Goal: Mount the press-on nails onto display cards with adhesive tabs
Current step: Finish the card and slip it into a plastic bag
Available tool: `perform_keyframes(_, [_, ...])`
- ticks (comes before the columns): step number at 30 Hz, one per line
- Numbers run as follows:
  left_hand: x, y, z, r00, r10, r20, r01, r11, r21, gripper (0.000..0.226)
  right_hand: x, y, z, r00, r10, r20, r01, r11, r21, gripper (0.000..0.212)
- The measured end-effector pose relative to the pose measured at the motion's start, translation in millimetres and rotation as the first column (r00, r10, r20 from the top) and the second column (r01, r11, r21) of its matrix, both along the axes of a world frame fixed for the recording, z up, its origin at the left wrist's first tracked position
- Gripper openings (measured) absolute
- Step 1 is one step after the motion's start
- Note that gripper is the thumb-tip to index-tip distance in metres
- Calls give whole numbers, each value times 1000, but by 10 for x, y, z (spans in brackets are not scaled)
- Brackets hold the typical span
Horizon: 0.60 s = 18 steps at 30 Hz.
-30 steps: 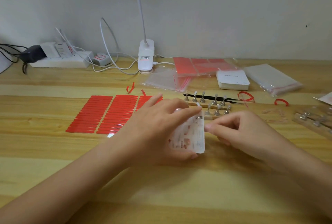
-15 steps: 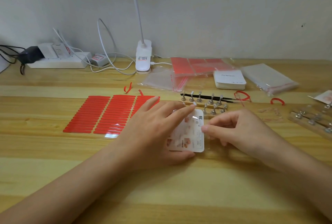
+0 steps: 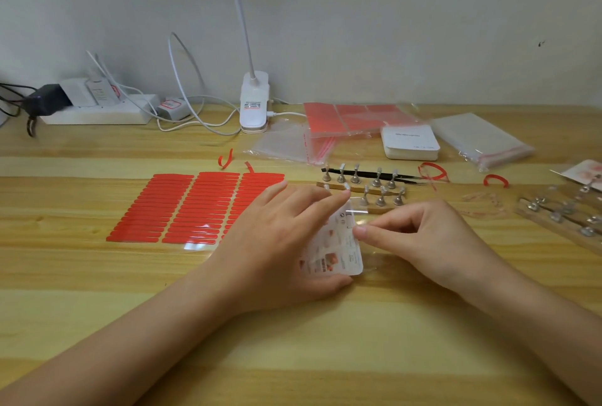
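Observation:
A white printed display card (image 3: pixel 338 242) lies near the middle of the wooden desk. My left hand (image 3: pixel 277 236) holds it, index fingertip on its top edge and thumb under its bottom edge. My right hand (image 3: pixel 423 239) pinches a clear plastic sleeve (image 3: pixel 374 259) at the card's right edge with thumb and forefinger. A sheet of red adhesive tabs (image 3: pixel 182 210) lies flat to the left, partly under my left hand. Small metal nail stands (image 3: pixel 365 181) sit in rows just behind the card. Whether any nails are on the card is hidden.
Black tweezers (image 3: pixel 374 174) lie behind the stands. A second wooden bar of stands (image 3: pixel 560 213) is at the right. Further back are a stack of white cards (image 3: pixel 410 141), clear bags (image 3: pixel 482 138), bagged red sheets (image 3: pixel 351 119), a lamp base (image 3: pixel 254 102) and a power strip (image 3: pixel 97 112).
The card, raised on its edge a second ago, now lies flatter on the desk. Both hands kept their hold and shifted only slightly.

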State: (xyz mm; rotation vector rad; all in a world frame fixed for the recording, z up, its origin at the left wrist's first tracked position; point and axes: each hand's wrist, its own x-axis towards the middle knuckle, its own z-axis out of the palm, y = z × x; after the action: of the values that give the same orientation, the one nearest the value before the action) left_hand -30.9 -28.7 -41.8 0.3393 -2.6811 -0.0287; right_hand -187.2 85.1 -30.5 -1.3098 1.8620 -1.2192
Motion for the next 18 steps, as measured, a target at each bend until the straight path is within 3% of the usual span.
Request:
perform_keyframes(6, [-10,36,14,999,2,-35,0,998,55,79,2,20,-15,998,34,-56,-38,997,-70,8])
perform_keyframes(9, [11,35,43,994,66,-91,-49,983,175,83,-37,33,22,982,-159,-100,129,958,-257,13])
perform_keyframes(11, [22,46,56,984,129,-124,-90,955,282,88,-61,49,45,967,-252,30,248,914,-322,23])
perform_keyframes(13, [21,74,60,975,174,-141,-106,913,393,92,-37,57,43,963,-208,170,245,940,-236,43])
perform_keyframes(15, [11,101,52,967,197,-161,-98,873,478,94,14,61,5,974,-131,186,152,983,-104,58])
perform_keyframes(18, [-14,152,25,953,243,-182,-97,811,577,94,86,64,-19,988,-21,150,32,997,-69,51])
